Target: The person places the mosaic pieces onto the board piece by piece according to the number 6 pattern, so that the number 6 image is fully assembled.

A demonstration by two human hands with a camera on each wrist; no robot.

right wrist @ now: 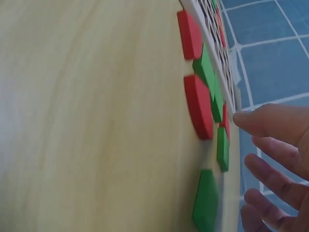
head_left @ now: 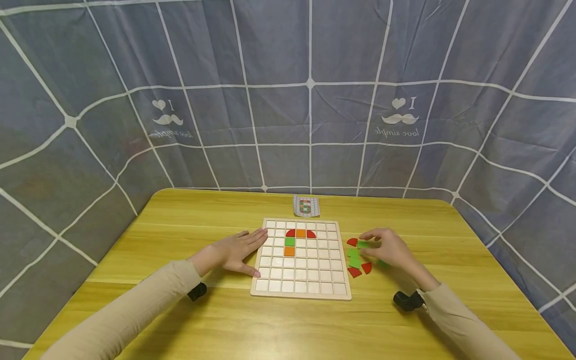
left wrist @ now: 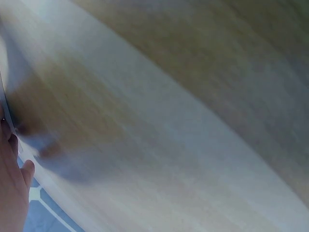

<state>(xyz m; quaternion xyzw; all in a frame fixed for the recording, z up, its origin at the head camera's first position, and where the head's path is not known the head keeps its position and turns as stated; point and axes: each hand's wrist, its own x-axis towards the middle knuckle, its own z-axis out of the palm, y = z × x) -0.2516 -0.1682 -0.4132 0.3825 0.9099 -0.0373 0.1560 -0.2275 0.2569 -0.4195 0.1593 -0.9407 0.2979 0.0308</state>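
A wooden grid board (head_left: 300,297) lies flat in the head view. In its squares sit red quarter-round tiles (head_left: 311,234), orange tiles (head_left: 289,251) and a green tile (head_left: 290,241). My left hand (head_left: 238,250) is spread at the board's left edge, fingertips and thumb on the rim. To the right of the board my right hand (head_left: 388,247) hovers over loose pieces, thumb and fingers apart around a green square (head_left: 363,244). In the right wrist view nothing shows between the fingers. Red quarter-rounds (right wrist: 198,107) and green squares (right wrist: 206,200) lie on the table below them.
A small printed card (head_left: 306,205) with a coloured grid pattern lies behind the board. The yellow wooden table (head_left: 202,320) reaches back to a grey-blue curtain (head_left: 279,115) with white lines. Black wrist devices (head_left: 407,301) hang under both forearms.
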